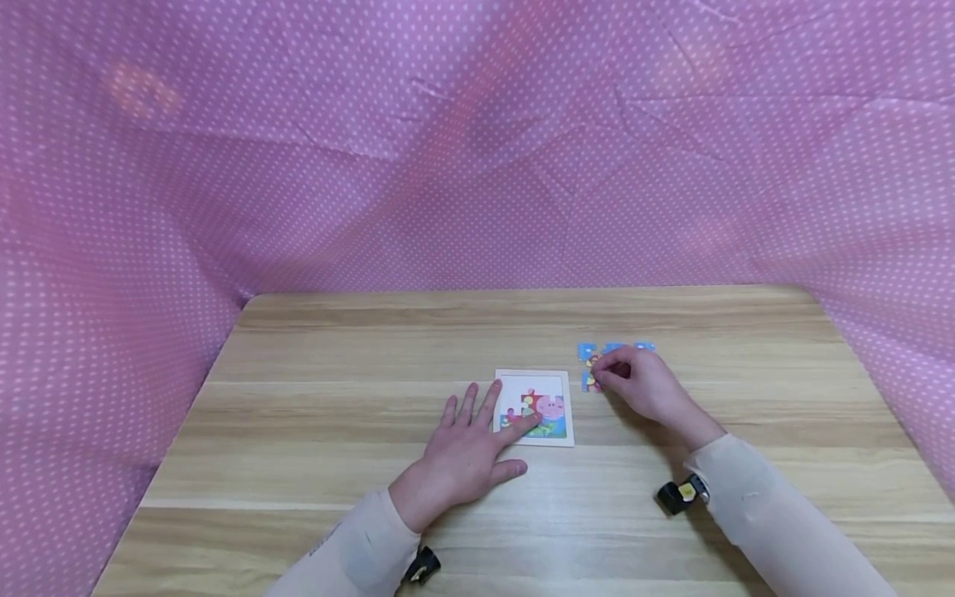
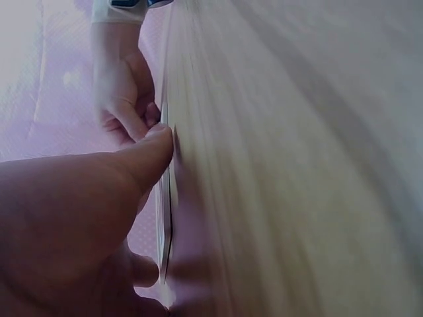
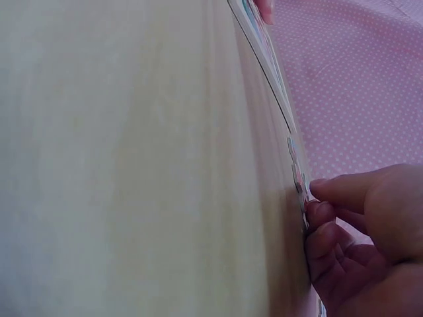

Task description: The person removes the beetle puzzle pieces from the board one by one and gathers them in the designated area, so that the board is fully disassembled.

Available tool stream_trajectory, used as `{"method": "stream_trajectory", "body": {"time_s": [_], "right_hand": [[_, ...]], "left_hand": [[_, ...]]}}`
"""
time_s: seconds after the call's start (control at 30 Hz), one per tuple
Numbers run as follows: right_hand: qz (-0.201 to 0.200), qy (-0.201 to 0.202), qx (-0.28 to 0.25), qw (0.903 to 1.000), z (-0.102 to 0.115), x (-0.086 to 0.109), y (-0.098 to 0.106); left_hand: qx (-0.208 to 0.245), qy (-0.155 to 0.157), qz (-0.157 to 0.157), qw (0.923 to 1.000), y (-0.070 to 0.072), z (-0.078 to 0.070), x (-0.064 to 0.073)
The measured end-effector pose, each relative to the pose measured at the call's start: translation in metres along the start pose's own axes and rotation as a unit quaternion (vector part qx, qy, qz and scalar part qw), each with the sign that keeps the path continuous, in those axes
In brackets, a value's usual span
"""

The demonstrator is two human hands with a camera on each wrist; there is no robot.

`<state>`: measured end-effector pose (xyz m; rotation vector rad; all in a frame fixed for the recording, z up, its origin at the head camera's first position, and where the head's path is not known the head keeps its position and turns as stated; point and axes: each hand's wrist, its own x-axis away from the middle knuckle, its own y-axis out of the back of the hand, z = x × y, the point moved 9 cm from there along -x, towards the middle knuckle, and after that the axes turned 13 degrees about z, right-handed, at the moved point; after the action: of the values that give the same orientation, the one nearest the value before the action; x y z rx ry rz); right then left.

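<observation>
A square puzzle tray point(image 1: 570, 414) with a pale rim lies on the table. Joined jigsaw pieces point(image 1: 550, 408) showing a pink cartoon pig fill its lower part, and its white base shows above them. My left hand point(image 1: 461, 464) rests with spread fingers over the tray's left side, one finger on the joined pieces. Right of the tray, my right hand point(image 1: 647, 383) pinches a puzzle piece point(image 3: 302, 188) between thumb and index finger, low over the table. Loose blue puzzle pieces point(image 1: 586, 351) lie around and partly under that hand, which hides some of them.
The wood-grain table point(image 1: 358, 340) reaches back to a pink polka-dot curtain point(image 1: 477, 166) that hangs behind and along both sides. Black wrist cameras are strapped at both sleeves, the right one point(image 1: 675, 497) close above the tabletop.
</observation>
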<state>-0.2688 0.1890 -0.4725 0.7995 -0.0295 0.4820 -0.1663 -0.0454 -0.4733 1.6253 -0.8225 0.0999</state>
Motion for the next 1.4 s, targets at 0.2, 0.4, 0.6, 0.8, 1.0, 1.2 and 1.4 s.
{"method": "stream_trajectory", "body": {"time_s": [0.2, 0.4, 0.6, 0.8, 1.0, 1.2, 1.4], "right_hand": [[0.012, 0.011, 0.012, 0.9998, 0.005, 0.002, -0.004], [0.011, 0.023, 0.031, 0.9992, 0.011, 0.002, -0.005], [0.011, 0.028, 0.034, 0.9989, 0.010, 0.001, -0.006], [0.006, 0.048, 0.026, 0.9985, 0.011, 0.003, -0.005], [-0.006, 0.064, -0.010, 0.9979, 0.015, 0.009, -0.003], [-0.005, 0.086, -0.022, 0.9960, 0.031, 0.011, -0.006], [0.018, 0.097, -0.023, 0.9948, 0.050, 0.006, -0.015]], "left_hand": [[0.010, -0.001, 0.004, 0.9999, 0.000, -0.002, 0.000], [0.006, 0.003, 0.005, 1.0000, -0.001, -0.002, 0.000], [0.017, 0.002, 0.003, 0.9999, 0.001, -0.005, -0.001], [0.022, 0.004, 0.001, 0.9998, 0.004, -0.013, -0.003], [0.015, 0.021, 0.006, 0.9997, 0.002, -0.018, -0.008], [0.004, 0.034, 0.010, 0.9994, 0.000, -0.018, -0.012], [0.003, 0.040, 0.018, 0.9990, 0.001, -0.017, -0.013]]}}
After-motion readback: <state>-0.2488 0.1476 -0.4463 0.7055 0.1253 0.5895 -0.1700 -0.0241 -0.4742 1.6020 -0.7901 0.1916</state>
